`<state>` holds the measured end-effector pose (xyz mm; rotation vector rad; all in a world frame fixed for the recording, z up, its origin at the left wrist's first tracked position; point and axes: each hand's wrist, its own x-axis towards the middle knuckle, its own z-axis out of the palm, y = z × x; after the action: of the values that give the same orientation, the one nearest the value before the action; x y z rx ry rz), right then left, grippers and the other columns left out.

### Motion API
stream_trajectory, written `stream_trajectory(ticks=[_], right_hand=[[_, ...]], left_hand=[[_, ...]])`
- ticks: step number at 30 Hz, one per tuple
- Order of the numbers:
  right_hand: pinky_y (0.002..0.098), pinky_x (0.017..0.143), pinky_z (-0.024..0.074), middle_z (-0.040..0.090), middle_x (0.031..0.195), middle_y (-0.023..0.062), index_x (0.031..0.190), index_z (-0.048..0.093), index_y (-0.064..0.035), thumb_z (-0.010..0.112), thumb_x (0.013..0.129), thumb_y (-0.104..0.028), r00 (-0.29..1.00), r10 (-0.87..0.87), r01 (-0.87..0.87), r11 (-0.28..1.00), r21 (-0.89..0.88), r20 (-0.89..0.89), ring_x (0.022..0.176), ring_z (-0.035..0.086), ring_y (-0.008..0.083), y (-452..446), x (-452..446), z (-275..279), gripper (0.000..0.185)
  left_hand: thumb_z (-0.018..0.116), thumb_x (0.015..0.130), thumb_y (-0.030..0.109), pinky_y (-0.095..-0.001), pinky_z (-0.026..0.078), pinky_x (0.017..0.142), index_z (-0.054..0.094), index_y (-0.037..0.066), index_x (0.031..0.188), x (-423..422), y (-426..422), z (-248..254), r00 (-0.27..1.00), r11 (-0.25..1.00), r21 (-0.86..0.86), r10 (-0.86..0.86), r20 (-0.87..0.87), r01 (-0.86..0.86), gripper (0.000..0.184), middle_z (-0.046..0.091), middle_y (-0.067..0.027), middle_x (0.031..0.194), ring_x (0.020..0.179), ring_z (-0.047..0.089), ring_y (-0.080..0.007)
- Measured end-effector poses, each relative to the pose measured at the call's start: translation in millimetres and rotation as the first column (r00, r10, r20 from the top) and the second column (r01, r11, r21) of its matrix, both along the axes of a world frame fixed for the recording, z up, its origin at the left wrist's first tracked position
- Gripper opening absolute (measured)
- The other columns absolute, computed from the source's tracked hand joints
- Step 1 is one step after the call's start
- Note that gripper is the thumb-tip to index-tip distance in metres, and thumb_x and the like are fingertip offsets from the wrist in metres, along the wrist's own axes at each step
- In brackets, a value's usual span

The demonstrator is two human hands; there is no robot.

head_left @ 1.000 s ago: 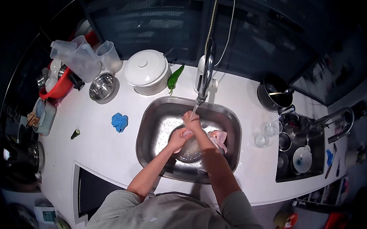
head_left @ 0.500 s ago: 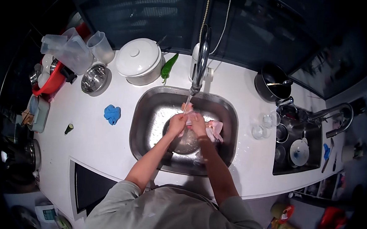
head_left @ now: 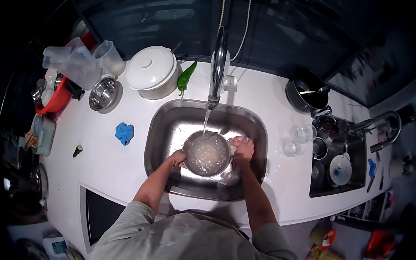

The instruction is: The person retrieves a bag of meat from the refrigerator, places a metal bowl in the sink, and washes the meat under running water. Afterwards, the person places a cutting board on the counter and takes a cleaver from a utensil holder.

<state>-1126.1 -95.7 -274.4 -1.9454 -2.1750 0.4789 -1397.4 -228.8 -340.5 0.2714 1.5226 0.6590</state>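
A round metal bowl stands in the large steel sink, filled with bubbling, cloudy water. From the tall faucet a stream runs down into it. My left hand grips the bowl's left rim, its fingers closed round the edge. To the right of the bowl, my right hand is closed over a piece of raw meat, partly hiding it. Another pale, pinkish lump, seemingly raw meat, lies in the sink below that hand.
Behind the sink are a white lidded pot and a green pepper. Left are a blue cloth-like item and a metal bowl. Glasses stand right, before a second sink with dishes. A black pot sits behind.
My hands have parted from the meat under the running water. The left has moved down-left to the bowl's rim, the right rightward to the meat beside it. The water now falls into the bowl.
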Motion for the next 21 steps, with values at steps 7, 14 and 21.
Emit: stream_trajectory(ticks=[7,14,21], right_hand=[[0.0539,0.106,0.0174,0.023,0.143,0.0197,0.132,0.039,-0.0111,0.052,0.08,-0.012,0.969,0.239,-0.233,0.969,-0.077,0.069,0.135,0.016,0.0362,-12.9,-8.1,-20.7,0.054],[0.0528,0.108,0.0141,0.016,0.146,0.0191,0.138,0.032,-0.0218,0.05,0.079,-0.008,0.977,0.196,-0.188,0.977,-0.096,0.087,0.136,0.01,0.0401,-20.7,10.8,-42.7,0.064],[0.0521,0.108,0.0149,0.019,0.145,0.0196,0.138,0.031,-0.0179,0.049,0.081,-0.009,0.972,0.203,-0.191,0.976,-0.106,0.118,0.135,0.012,0.0399,-25.2,12.1,-37.8,0.061]], left_hand=[[0.05,0.075,0.001,-0.0374,0.057,0.052,0.052,0.0,0.118,5.5,12.2,85.9,0.863,0.977,0.062,-0.149,-0.483,0.204,0.042,0.064,-0.0211,0.091,0.072,0.067,-0.0309],[0.053,0.074,0.0,-0.047,0.049,0.079,0.037,0.01,0.134,24.4,10.0,119.3,0.405,0.914,0.016,-0.164,-0.899,0.406,0.062,0.061,-0.0271,0.093,0.088,0.061,-0.0419],[0.048,0.076,-0.007,-0.0472,0.05,0.076,0.028,0.017,0.139,19.4,-6.0,151.5,0.262,0.91,0.022,-0.096,-0.96,0.414,0.071,0.055,-0.0285,0.11,0.085,0.061,-0.0434]])
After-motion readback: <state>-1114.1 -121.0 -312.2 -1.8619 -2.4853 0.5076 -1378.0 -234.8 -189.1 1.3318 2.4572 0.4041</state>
